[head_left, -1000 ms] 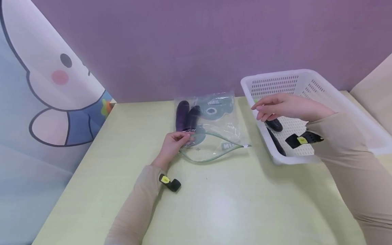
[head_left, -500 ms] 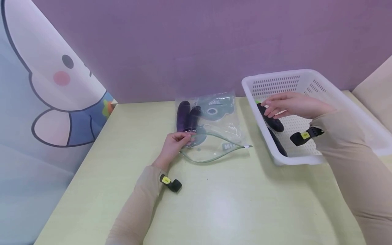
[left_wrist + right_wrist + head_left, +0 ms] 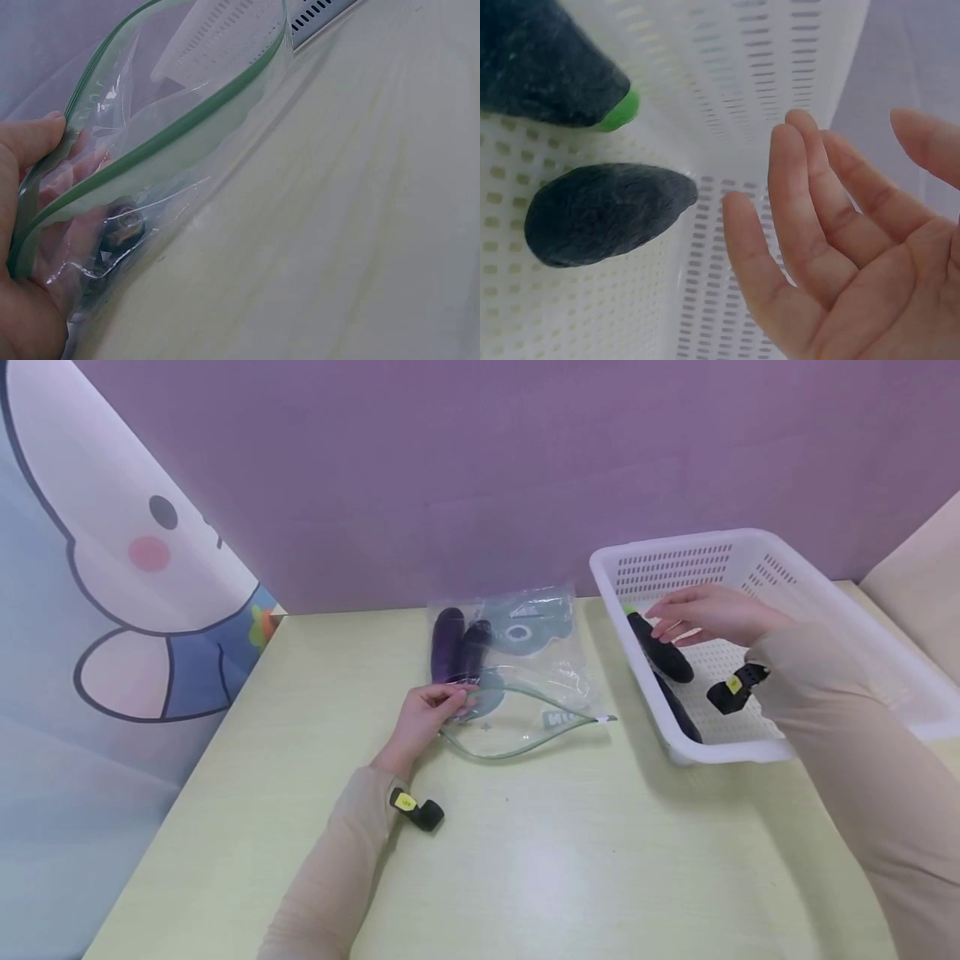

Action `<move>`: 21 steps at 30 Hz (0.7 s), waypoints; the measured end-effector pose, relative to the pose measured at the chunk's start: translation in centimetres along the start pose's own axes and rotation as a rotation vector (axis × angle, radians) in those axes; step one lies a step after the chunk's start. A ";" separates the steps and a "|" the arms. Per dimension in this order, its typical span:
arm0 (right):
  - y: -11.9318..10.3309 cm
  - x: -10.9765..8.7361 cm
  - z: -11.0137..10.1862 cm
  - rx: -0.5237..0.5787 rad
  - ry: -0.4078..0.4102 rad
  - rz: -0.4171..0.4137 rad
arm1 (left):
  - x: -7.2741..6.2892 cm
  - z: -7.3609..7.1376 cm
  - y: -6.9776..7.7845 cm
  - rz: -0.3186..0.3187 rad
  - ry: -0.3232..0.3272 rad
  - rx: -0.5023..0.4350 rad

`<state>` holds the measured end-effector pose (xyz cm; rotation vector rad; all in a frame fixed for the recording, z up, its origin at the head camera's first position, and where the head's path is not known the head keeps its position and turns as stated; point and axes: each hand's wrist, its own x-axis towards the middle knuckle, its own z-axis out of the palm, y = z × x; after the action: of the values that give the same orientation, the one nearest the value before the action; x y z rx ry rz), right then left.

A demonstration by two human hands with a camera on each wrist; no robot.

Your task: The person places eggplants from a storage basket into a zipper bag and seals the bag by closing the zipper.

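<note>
My left hand (image 3: 422, 717) pinches the green-edged mouth of a clear zip bag (image 3: 551, 672) lying on the table, between thumb and fingers. In the left wrist view the bag's green rim (image 3: 169, 135) stands parted. Two purple eggplants (image 3: 447, 643) lie side by side inside the bag. Over the left part of a white basket (image 3: 716, 753), my right hand (image 3: 712, 612) holds nothing, its fingers apart in the right wrist view. Just below its fingertips lies a dark, long vegetable (image 3: 663, 652) with a bright green end. A second dark vegetable (image 3: 678, 710) lies nearer the basket's front.
The perforated basket stands at the table's right, its raised walls around the dark vegetables. A purple wall (image 3: 480, 485) rises behind the table (image 3: 540, 843). To the left hangs a cartoon-printed curtain (image 3: 150, 793).
My right hand has moved right, from over the basket's left rim to above its inside, baring more of the dark vegetable beneath. My left hand and the bag stay put.
</note>
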<state>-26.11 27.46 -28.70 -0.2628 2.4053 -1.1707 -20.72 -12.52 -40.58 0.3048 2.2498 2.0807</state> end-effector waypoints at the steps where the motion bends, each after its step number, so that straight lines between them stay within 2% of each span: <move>1: 0.1 0.1 0.0 -0.002 0.002 0.003 | 0.0 0.0 0.0 0.001 -0.001 0.003; 16: 1.2 1.6 -0.4 -0.061 0.105 0.101 | -0.1 -0.1 0.0 0.004 0.005 0.000; 21: 1.5 2.0 -0.6 -0.168 0.118 0.143 | -0.1 -0.1 0.1 0.003 0.008 0.005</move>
<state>-28.12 28.09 -30.22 -0.0740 2.5821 -0.9461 -20.68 -12.66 -40.51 0.3014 2.2605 2.0823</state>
